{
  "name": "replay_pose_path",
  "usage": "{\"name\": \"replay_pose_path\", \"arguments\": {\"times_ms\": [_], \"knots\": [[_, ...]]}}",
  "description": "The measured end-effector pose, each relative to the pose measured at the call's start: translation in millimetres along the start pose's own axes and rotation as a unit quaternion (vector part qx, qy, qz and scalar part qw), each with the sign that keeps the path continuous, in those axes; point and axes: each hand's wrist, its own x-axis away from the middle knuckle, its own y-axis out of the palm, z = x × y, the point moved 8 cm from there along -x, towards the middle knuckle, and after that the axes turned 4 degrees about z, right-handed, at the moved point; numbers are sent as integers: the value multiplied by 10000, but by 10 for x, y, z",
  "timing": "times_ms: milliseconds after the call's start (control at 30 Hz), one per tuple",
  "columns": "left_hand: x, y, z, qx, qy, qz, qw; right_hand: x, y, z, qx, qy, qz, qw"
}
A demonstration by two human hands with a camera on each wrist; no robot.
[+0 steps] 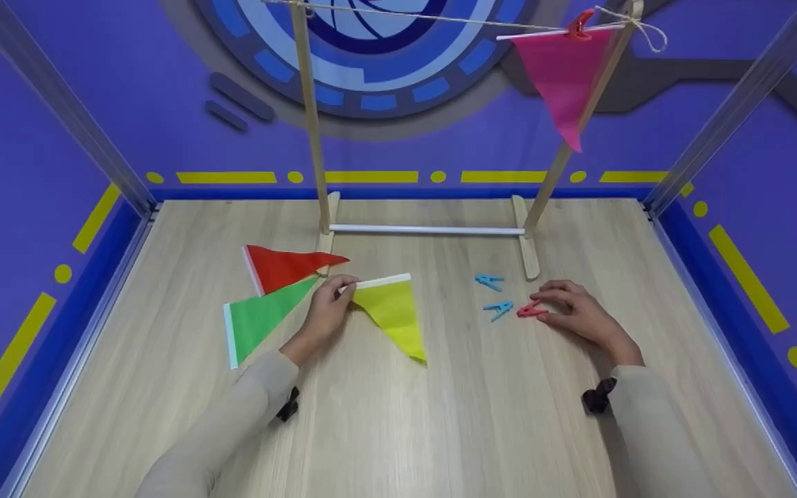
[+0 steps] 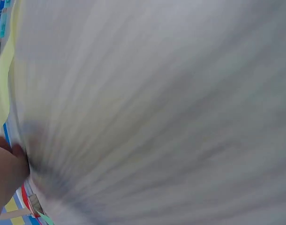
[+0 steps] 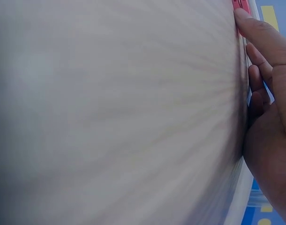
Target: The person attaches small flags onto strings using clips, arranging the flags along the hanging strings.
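Note:
My left hand [image 1: 327, 309] pinches the white-edged corner of a yellow pennant [image 1: 393, 311], whose free tip points toward me. Just left of that hand lie a green pennant [image 1: 263, 319] and a red pennant [image 1: 288, 268]. On the right, my right hand [image 1: 582, 315] holds a red clothespin [image 1: 528, 310] by its handle end between thumb and finger, at the tabletop. Two blue clothespins [image 1: 499, 310] lie beside it. The left wrist view shows part of the yellow pennant [image 2: 1, 89]; in the right wrist view a fingertip meets the red clothespin [image 3: 241, 4].
A wooden stand with two posts [image 1: 310, 124] and a white crossbar [image 1: 426, 229] stands at the back. From its string [image 1: 433, 19] hangs a pink pennant [image 1: 564, 76], clipped by a red clothespin [image 1: 580, 25]. Blue patterned walls [image 1: 184, 145] enclose the table [image 1: 440, 429].

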Motion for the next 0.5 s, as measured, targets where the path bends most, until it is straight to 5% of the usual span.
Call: {"name": "replay_pose_path", "arguments": {"times_ms": [167, 500], "knots": [[-8, 76, -17, 902, -241, -167, 9955, -1, -2, -3, 0, -11, 10, 10000], [-34, 116, -84, 302, -545, -42, 9980, 15, -7, -20, 49, 26, 43, 10000]]}}
